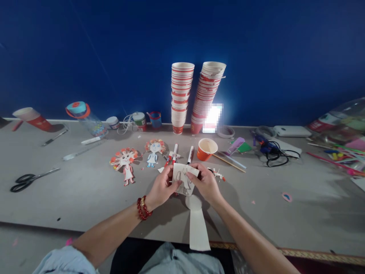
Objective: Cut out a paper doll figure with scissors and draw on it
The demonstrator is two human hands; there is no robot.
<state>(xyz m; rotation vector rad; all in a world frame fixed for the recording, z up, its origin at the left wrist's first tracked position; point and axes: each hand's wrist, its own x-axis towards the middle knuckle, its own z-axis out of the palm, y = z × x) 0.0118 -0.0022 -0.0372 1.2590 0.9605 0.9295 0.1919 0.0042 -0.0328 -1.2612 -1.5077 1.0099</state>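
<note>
Between both hands, above the grey table, is a small white piece of paper (182, 186) with a figure drawn on it in dark outline. My left hand (163, 188) pinches its left edge, thumb on the front. My right hand (207, 184) grips the upper right side, its thumb lying over the drawing. Below the hands, a white paper strip with a round end (199, 228) reaches past the table's front edge. Two paper dolls with curly cup-strip hair lie to the left: a red-outlined doll (128, 171) and a blue-outlined doll (154, 155).
Two tall stacks of paper cups (179, 102) stand against the blue wall. A cut orange cup (207, 149), markers (190, 155) and a wooden stick (230, 163) lie just beyond the hands. Black scissors (32, 179) rest far left. A glue gun with cord (269, 147) is at right.
</note>
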